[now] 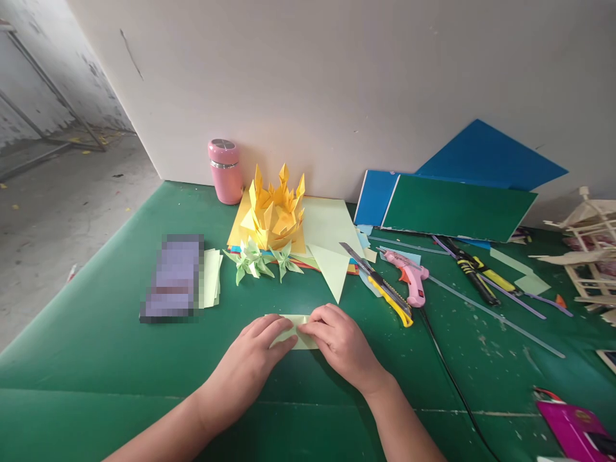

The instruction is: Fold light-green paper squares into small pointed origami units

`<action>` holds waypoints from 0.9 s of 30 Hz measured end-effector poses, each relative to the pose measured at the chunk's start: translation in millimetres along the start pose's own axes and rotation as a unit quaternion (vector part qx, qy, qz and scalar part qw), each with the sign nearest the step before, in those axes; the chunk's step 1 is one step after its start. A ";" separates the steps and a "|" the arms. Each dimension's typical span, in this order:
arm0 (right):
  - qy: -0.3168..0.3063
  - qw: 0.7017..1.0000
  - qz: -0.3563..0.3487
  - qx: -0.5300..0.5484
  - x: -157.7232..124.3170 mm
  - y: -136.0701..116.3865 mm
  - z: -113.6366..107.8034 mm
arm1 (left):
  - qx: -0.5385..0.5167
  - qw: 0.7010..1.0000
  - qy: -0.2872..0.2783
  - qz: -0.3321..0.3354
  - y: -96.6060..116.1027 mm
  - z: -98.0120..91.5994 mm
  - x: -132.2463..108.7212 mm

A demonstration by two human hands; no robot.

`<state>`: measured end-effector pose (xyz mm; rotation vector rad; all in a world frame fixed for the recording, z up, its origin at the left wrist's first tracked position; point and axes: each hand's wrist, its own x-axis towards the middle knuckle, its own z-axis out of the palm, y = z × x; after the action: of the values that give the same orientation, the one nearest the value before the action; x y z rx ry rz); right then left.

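Note:
A small sheet of pale green paper [303,343] lies on the green tabletop right in front of me, with what looks like a raised or folded upper edge. My left hand [253,353] rests over its left part, fingers stretched out along the top and thumb apart near the lower side. At the upper right of the same paper, my right hand [341,340] is closed, its bent fingertips pinching the edge. Just beyond are light green folded paper flowers [255,260] and a yellow folded paper crown [276,215].
Left stand a blurred purple-grey rectangular object [176,276], pale green paper slips [210,279] and a pink flask [225,173]. To the right lie a yellow utility knife [380,285], a pink glue gun [409,276] with cord, glue sticks [495,317] and leaning boards [457,208].

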<state>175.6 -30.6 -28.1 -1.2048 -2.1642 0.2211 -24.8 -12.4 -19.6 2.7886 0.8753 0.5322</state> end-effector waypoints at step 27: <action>-0.042 0.999 -0.007 0.020 0.8 1.2 -4.7 | -0.103 0.994 -0.008 -0.022 2.6 -2.4 2.7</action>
<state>179.0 -30.0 -24.6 -1.1781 -2.2282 0.3121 -22.2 -12.8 -16.0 2.5787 0.8258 0.5583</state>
